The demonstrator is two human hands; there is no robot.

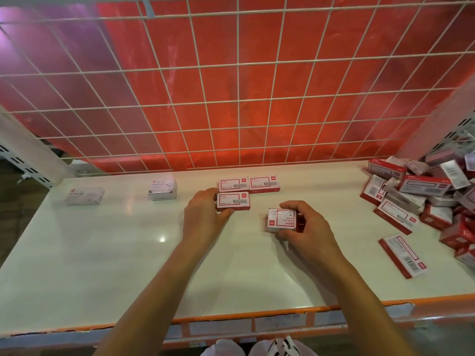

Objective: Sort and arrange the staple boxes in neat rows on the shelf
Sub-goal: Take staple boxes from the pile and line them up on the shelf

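Observation:
On the white shelf (102,265), two red-and-white staple boxes (232,184) (263,183) lie side by side near the back. A third box (235,201) lies just in front of the left one; my left hand (203,214) holds its left end between thumb and fingers. My right hand (305,222) grips a thicker red-and-white paper clips box (281,220) resting on the shelf to the right. A jumbled pile of several red-and-white boxes (424,194) fills the right end of the shelf.
A white staples box (84,196) and a white paper clips box (163,188) stand at the back left. A long flat box (403,255) lies alone near the right front. A white wire grid (231,98) backs the shelf. The front edge has an orange strip (257,317).

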